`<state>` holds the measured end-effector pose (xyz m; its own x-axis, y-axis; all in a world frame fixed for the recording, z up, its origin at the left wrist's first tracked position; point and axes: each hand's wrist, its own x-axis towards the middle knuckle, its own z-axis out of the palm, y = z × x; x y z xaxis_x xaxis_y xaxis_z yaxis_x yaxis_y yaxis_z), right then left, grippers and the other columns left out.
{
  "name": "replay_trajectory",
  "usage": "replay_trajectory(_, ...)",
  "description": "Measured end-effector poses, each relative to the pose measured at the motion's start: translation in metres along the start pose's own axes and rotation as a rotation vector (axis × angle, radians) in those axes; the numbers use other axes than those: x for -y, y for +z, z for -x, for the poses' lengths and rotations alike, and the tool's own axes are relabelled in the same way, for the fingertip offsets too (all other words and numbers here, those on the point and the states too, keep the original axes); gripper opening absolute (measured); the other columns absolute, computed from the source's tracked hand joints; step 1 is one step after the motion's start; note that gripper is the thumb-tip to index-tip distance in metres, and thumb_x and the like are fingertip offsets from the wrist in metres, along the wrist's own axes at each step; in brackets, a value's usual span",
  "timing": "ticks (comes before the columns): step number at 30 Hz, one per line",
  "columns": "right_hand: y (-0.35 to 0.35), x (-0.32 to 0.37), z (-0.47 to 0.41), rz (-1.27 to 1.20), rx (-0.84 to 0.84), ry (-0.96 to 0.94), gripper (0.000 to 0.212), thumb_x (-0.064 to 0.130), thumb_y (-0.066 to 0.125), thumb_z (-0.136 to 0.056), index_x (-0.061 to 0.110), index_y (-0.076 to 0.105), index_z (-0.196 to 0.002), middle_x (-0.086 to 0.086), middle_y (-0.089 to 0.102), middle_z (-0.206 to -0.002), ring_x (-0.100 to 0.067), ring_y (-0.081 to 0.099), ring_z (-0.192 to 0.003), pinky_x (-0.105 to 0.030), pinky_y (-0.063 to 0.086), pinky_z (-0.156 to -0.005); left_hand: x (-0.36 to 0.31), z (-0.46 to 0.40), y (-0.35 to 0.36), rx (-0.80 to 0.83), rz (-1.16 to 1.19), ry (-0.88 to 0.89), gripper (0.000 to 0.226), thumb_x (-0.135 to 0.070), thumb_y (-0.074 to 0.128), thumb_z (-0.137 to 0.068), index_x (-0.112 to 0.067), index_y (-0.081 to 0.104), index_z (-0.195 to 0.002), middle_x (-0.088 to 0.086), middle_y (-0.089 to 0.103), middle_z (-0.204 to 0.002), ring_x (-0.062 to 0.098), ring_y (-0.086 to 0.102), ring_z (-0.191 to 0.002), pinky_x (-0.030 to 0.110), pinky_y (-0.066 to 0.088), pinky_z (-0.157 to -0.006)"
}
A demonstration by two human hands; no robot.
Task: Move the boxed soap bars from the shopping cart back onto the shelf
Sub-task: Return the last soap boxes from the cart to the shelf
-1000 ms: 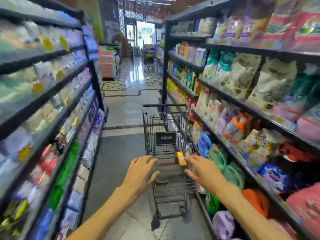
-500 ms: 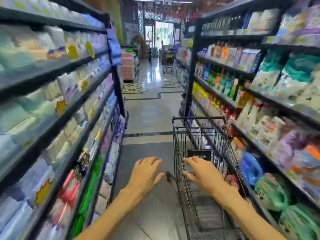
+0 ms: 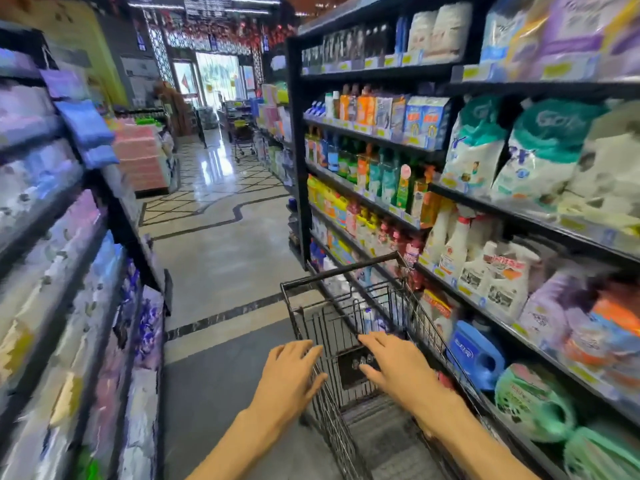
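A black wire shopping cart [image 3: 341,275] stands in the aisle, close against the right-hand shelving. My left hand [image 3: 294,370] hovers at the cart's near left corner with fingers spread and holds nothing. My right hand [image 3: 394,365] reaches over the cart's near end with straight fingers, above a dark plate on the wire wall. No boxed soap bar shows inside the cart from this angle. Small upright boxes [image 3: 424,119] stand on an upper right shelf; whether they are soap I cannot tell.
Black shelving [image 3: 519,213] on the right carries bottles, bags and a blue jug [image 3: 476,355]. Blurred shelves [image 3: 52,237] of packets line the left. The tiled aisle [image 3: 221,258] runs ahead toward another cart [image 3: 244,140] and a bright doorway.
The view has swung up and right along the aisle. The cart now sits lower right. The orange box seen in the cart a second ago is out of sight. Both hands stay empty.
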<state>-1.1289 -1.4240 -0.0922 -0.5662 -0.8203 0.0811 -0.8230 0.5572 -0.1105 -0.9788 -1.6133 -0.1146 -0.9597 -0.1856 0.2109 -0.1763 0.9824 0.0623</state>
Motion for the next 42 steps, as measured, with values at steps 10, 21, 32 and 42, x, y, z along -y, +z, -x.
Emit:
replay_trajectory(10,-0.011,-0.117,-0.039,0.059,0.012,0.440,0.061,0.051,0.048,-0.096,0.027,0.033,-0.150,0.002,0.049,-0.144,-0.025,0.051,-0.126,-0.043,0.047,-0.096,-0.037,-0.208,0.051,0.095,0.122,0.416,0.055,-0.058,0.034,-0.096,-0.028,0.046,-0.141,-0.003,0.052,-0.141,0.024,0.050,-0.128,0.043,0.044,-0.104)
replay_trajectory(21,0.035,-0.194,-0.036,-0.018,0.010,1.035,0.058,0.044,0.051,-0.096,0.023,0.037,-0.148,-0.003,0.046,-0.146,-0.026,0.048,-0.131,-0.041,0.042,-0.101,-0.092,-0.360,0.157,0.305,0.165,0.898,0.052,-0.054,0.041,-0.094,-0.028,0.048,-0.138,-0.002,0.055,-0.132,0.024,0.054,-0.121,0.043,0.045,-0.099)
replay_trajectory(32,0.200,-0.220,-0.044,-0.196,0.157,1.275,0.048,0.044,0.047,-0.095,0.021,0.049,-0.138,-0.004,0.055,-0.127,-0.031,0.060,-0.110,-0.042,0.052,-0.085,-0.083,-0.382,0.350,0.713,-0.115,0.961,0.062,-0.021,0.060,-0.094,-0.024,0.033,-0.149,0.003,0.042,-0.146,0.028,0.042,-0.134,0.042,0.037,-0.106)
replay_trajectory(42,0.405,-0.228,-0.044,-0.389,0.296,1.346,0.045,0.034,0.070,-0.082,0.017,0.061,-0.123,-0.005,0.063,-0.118,-0.024,0.065,-0.094,-0.037,0.059,-0.074,-0.096,-0.372,0.562,0.847,-0.187,0.882,0.061,-0.011,0.059,-0.086,-0.016,0.039,-0.144,0.005,0.045,-0.145,0.029,0.048,-0.129,0.039,0.039,-0.103)
